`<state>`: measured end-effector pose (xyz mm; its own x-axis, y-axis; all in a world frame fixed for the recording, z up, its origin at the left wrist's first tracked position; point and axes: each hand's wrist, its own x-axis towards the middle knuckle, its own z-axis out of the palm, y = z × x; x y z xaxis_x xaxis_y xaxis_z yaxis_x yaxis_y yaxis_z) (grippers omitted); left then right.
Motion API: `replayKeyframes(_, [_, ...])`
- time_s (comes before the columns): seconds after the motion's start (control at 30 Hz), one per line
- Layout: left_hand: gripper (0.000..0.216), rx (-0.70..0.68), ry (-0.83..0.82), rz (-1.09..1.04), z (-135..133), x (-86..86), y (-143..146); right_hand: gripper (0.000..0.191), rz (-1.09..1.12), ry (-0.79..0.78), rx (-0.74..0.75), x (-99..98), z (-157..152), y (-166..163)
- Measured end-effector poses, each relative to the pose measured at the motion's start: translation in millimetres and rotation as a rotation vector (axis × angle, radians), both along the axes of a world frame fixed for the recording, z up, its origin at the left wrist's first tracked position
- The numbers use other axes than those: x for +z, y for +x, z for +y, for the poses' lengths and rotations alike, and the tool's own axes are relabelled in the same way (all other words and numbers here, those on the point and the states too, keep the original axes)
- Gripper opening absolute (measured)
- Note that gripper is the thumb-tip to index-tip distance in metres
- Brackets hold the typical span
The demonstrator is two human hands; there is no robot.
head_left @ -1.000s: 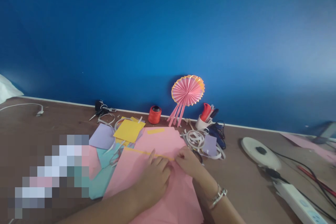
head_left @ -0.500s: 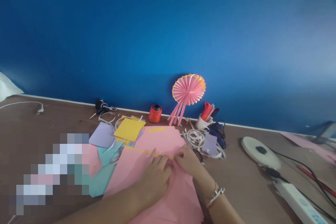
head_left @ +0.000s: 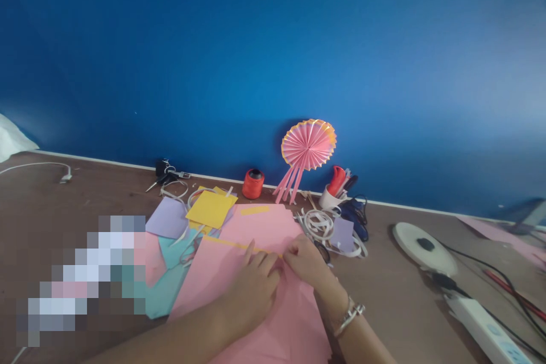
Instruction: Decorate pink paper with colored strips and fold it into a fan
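Note:
A pink paper sheet [head_left: 205, 278] lies in front of me with a narrow yellow strip [head_left: 222, 243] along its far edge. My left hand [head_left: 253, 284] rests on the sheet, fingers stretched toward that strip. Close beside it, my right hand [head_left: 307, 261] is closed, thumb and fingers pinched at the right end of the yellow edge. Its fingertips are partly hidden. More pink paper [head_left: 256, 226] lies beyond, carrying a short loose yellow strip [head_left: 255, 211].
A pleated pink paper rosette [head_left: 309, 145] leans on the blue wall. Nearby are an orange thread spool [head_left: 253, 183], a white cup [head_left: 330, 198] of tools, yellow squares [head_left: 211, 209] and coiled white cord [head_left: 318, 224]. A power strip [head_left: 486, 327] lies at right.

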<state>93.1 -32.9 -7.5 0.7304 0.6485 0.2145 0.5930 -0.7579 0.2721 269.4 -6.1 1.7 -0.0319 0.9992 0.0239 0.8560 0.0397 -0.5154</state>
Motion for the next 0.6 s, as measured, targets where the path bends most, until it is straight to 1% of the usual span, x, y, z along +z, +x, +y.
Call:
replayKeyframes(0.17, [0.025,-0.005,0.016,0.016,-0.4,-0.9,0.0,0.026,-0.017,-0.007,0.002,1.5,-0.8,-1.7])
replayKeyframes(0.33, [0.026,0.002,0.020,0.031,-0.3,-1.0,0.6,0.024,-0.045,-0.008,-0.054,5.0,-2.5,-5.6])
replayKeyframes(0.47, [0.027,-0.009,0.016,0.027,0.4,-2.2,0.0,0.026,-0.105,-0.044,-0.082,9.0,-3.9,-10.6])
replayKeyframes(0.6, [0.031,-0.013,0.026,0.006,0.4,-2.6,-1.0,0.008,-0.180,-0.016,-0.206,8.2,-3.1,-6.9])
